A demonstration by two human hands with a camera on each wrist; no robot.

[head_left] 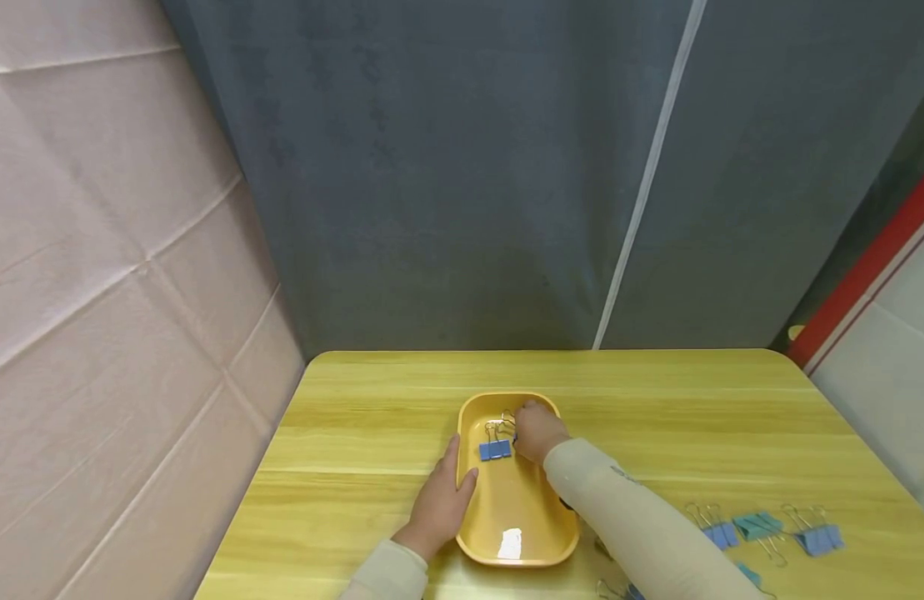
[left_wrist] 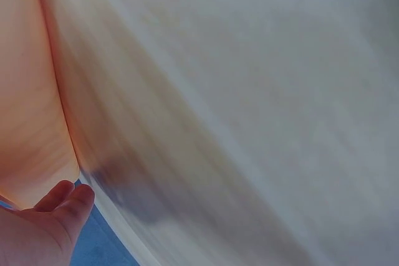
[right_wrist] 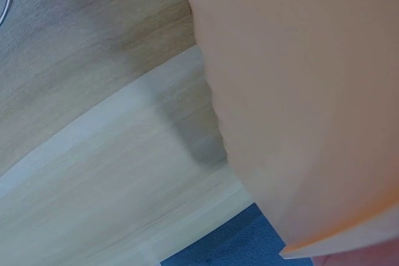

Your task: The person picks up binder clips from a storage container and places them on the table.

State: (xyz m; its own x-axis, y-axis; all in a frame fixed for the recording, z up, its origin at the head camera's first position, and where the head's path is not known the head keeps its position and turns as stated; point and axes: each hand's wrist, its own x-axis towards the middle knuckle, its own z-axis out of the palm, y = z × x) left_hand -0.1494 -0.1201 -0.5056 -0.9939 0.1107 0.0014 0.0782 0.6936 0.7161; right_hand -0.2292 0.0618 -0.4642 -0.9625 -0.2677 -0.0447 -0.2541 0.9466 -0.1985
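A yellow tray (head_left: 517, 533) stands on the wooden table. My left hand (head_left: 439, 504) rests along its left side in the head view, thumb and fingers spread at the rim. My right hand (head_left: 538, 432) reaches into the tray's far right part with curled fingers and pinches a blue binder clip (head_left: 515, 438), mostly hidden by the hand. Its wire handles point toward the left. Just left of it, another blue binder clip (head_left: 495, 451) lies on the tray's floor, handles away from me. In the left wrist view, some fingertips (left_wrist: 78, 204) show at the lower left.
On the table (head_left: 342, 467) at the right lie several binder clips, among them a teal one (head_left: 757, 525) and a blue one (head_left: 820, 539). More clips lie partly behind my right forearm. A dark curtain (head_left: 447, 183) hangs beyond the table's far edge.
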